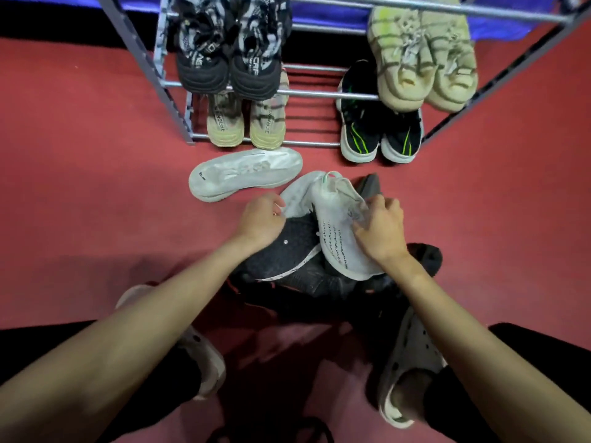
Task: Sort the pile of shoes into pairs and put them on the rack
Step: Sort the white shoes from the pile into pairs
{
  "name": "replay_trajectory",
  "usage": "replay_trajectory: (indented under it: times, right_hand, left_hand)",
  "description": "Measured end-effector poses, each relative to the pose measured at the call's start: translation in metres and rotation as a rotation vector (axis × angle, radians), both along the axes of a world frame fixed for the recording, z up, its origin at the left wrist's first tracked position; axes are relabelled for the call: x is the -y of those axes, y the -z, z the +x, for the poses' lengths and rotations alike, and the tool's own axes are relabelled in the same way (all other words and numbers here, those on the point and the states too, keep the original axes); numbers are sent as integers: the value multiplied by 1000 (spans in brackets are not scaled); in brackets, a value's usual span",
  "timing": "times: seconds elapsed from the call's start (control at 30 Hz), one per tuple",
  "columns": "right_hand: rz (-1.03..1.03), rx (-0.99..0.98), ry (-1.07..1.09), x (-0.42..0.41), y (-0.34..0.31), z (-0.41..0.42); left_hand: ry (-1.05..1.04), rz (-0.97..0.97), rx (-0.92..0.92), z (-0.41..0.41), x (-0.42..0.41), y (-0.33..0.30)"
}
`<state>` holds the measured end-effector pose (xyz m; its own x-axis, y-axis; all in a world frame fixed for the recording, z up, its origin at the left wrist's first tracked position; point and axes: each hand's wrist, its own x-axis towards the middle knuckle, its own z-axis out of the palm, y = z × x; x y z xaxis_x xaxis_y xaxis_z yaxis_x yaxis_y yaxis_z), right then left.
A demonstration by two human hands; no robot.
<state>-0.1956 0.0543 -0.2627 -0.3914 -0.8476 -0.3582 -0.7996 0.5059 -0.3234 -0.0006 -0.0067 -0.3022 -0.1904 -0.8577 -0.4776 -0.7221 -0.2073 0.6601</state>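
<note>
A pile of dark shoes lies on the red floor in front of me, with a white knit shoe on top of it. My right hand grips that white shoe at its laces. My left hand pinches the edge of a second white piece just left of it. Another white shoe lies sole-up on the floor to the left. The metal rack holds a black-and-white pair, a cream pair, a beige pair and a black-and-green pair.
The rack's grey side frames slant down on both sides. Between the pairs, the middle of each shelf shows bare bars. My own feet in white clogs stand near the bottom of the view, close behind the pile. Open red floor stretches left and right.
</note>
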Motion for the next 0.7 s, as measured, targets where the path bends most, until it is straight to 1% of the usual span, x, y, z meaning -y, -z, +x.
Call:
replay_trajectory:
  times: [0.07,0.13,0.3,0.37,0.43,0.5,0.53,0.57,0.63,0.7]
  right_hand:
    - [93,-9,56,-10,1,-3]
    - [153,25,103,-20,2,-6]
    - [188,146,217,-37,5,-5]
    - [173,211,286,-42,5,-6]
    - [166,347,386,-44,4,-9]
    - [163,591,504,-44,2,-13]
    - [134,677,555,-43,2,-16]
    - [84,711,587,-40,2,-19]
    - [-3,672,574,-34,-1,-26]
    - [-51,637,546,-30,-4,-30]
  left_hand:
    - [75,65,90,-4,-3,6]
    - [146,100,182,-8,-5,11]
    - [229,98,405,-9,-10,11]
    - [266,172,419,-2,-15,10]
    - [316,211,409,4,-23,10]
    - [360,188,403,8,-31,12]
    - [384,160,413,8,-36,12]
    - [412,125,434,6,-41,14]
    - [442,43,487,3,-49,16]
    - [405,-28,470,6,-49,13]
